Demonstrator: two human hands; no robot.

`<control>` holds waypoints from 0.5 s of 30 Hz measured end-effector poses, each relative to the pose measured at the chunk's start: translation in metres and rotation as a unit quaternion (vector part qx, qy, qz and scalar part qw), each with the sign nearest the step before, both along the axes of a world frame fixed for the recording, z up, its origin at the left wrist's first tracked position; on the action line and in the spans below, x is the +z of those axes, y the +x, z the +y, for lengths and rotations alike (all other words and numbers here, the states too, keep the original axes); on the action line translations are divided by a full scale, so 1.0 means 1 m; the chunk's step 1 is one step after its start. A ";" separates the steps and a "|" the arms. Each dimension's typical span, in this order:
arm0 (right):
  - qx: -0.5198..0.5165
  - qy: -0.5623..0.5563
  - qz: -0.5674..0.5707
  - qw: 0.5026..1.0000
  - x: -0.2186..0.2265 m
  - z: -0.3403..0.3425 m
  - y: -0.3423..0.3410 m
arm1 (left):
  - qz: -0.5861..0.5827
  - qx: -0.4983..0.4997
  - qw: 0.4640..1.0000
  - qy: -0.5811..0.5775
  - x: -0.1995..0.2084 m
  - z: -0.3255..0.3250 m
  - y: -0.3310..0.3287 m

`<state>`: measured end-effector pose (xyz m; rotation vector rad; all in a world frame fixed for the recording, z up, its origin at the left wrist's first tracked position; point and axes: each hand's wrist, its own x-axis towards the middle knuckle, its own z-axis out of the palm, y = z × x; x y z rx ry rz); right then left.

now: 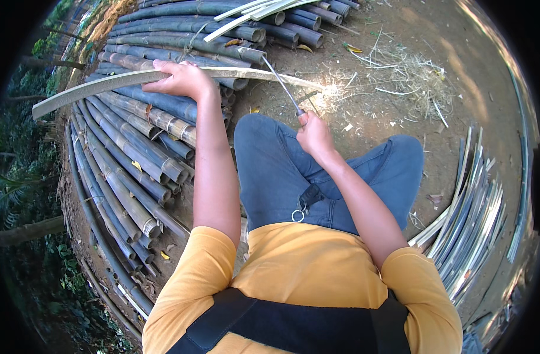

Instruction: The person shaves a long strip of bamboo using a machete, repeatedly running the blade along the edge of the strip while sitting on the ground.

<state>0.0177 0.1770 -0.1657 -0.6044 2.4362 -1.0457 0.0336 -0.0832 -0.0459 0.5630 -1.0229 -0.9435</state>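
Observation:
My left hand (182,80) is closed around a long, pale bamboo strip (98,88) that runs across the view from the far left to a sunlit patch of ground. In my right hand (315,137) is the handle of a knife with a long, narrow blade (284,86). The blade slants up and to the left, crossing the strip to the right of my left hand. Whether its edge touches the strip I cannot tell. My legs in blue-grey trousers (270,159) are bent below both hands.
Stacked bamboo poles (128,171) fill the left side and the far side, with pale split strips (252,15) on top. Thin shavings (408,79) lie on the dirt at the far right. A bundle of split strips (467,221) rests to my right.

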 end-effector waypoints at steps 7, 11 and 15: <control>0.018 -0.025 -0.020 0.999 0.010 0.000 0.021 | 0.022 -0.037 0.999 0.018 0.009 0.017 0.003; -0.003 -0.002 0.019 1.000 -0.018 -0.007 0.003 | -0.010 0.013 1.000 -0.006 -0.003 -0.006 0.001; 0.059 0.035 0.040 0.997 0.019 -0.011 0.011 | -0.011 0.010 1.000 0.020 -0.011 -0.023 0.013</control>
